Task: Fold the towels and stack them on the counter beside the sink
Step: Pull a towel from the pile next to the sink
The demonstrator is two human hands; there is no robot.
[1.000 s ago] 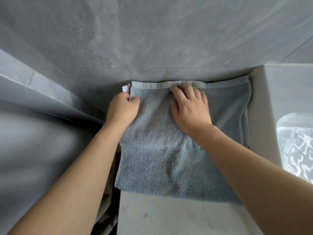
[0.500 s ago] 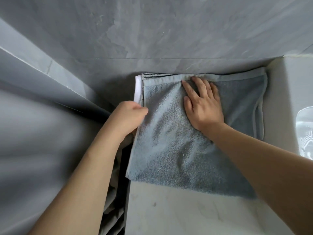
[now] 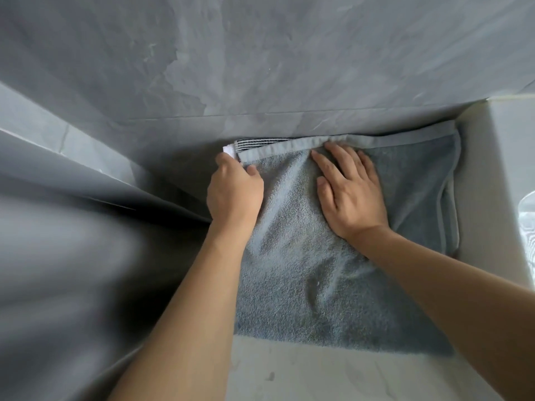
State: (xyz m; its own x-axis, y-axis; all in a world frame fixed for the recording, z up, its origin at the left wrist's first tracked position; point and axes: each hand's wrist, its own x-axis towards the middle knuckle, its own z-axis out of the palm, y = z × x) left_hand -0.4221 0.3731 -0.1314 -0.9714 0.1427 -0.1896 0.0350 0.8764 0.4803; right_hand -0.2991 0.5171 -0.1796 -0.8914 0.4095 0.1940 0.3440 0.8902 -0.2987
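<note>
1. Because the blue-grey towel [image 3: 333, 273] lies directly under both hands, the relation that counts is at its far-left corner, toward 11 o'clock from the towel's middle, where the left hand [image 3: 234, 192] sits; that hand is the nearer one to the corner.
2. The left hand has its fingers curled at that left edge, gripping the towel there; just past its knuckles a white towel [image 3: 230, 149] with a dark striped band peeks out from underneath.
3. The right hand [image 3: 351, 195] lies flat, fingers straight, pressing the towel down; its fingertips [image 3: 333, 147] touch the hemmed far edge at 12 o'clock.
4. The towel rests on the pale counter [image 3: 289, 371], pushed against the grey wall [image 3: 260, 68], with the sink [image 3: 521, 198] at 3 o'clock.
5. It looks folded into a rough square, so no long axis stands out; layered hems show along the right side, and the terry surface is mostly smooth.
6. My judgement: squaring it on the white towel is the step in hand.
</note>
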